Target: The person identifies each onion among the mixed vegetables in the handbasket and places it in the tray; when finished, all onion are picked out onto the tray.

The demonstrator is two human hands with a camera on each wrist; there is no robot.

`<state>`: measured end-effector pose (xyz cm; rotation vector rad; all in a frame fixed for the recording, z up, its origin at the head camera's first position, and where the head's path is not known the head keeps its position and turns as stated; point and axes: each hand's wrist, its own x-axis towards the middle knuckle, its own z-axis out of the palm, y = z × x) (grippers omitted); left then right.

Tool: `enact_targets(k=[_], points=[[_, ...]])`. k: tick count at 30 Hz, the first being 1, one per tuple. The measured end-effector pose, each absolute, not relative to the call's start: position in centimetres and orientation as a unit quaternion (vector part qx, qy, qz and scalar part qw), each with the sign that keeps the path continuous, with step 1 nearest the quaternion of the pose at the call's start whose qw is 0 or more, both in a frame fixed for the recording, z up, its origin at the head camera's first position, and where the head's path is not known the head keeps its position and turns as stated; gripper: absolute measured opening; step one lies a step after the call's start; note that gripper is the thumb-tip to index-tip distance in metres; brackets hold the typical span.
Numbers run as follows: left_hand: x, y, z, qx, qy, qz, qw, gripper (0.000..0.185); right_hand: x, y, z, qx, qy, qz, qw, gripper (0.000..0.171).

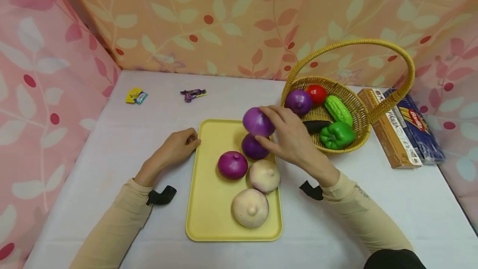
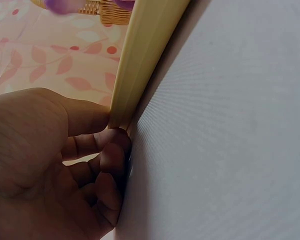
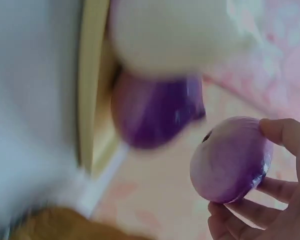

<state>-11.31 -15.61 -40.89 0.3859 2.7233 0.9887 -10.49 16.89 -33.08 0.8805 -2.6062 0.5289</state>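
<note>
My right hand [image 1: 287, 138] holds a light purple onion [image 1: 257, 122] between thumb and fingers, above the far right corner of the yellow tray [image 1: 213, 215]. In the right wrist view this onion [image 3: 230, 160] shows its dark root spot. On the tray lie a dark purple onion [image 1: 254, 146], a magenta onion [image 1: 232, 165] and two whitish onions, one [image 1: 264, 175] by the right rim and one [image 1: 251, 208] nearer me. At the tray's left rim, my left hand [image 1: 181, 144] pinches the edge, thumb [image 2: 90, 118] against the rim and fingers curled beneath it.
Right of the tray stands a tall-handled wicker basket [image 1: 360, 113] with a purple onion, tomato, cucumber, green pepper and eggplant. Beside it lie a brown pasta box [image 1: 392, 136] and a blue one [image 1: 420, 130]. Small wrapped sweets [image 1: 192, 94] lie at the back left.
</note>
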Motion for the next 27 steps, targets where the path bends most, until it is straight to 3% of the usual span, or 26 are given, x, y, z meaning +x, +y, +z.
enact_targets(k=[5,15,27], points=[[-11.3,-15.6,-41.3,0.133,0.924,0.342,0.105,0.012,-11.1,13.5,-34.3,0.369,-0.910,0.151,0.113,0.067],[-11.3,-15.7,-41.2,0.133,0.927,0.336,0.101,0.011,-12.0,11.0,-35.6,0.401,-0.905,0.142,0.029,0.064],[-11.3,-15.6,-41.0,0.129,0.928,0.335,0.104,0.012,-12.3,11.1,-36.0,0.417,-0.900,0.125,0.019,0.059]])
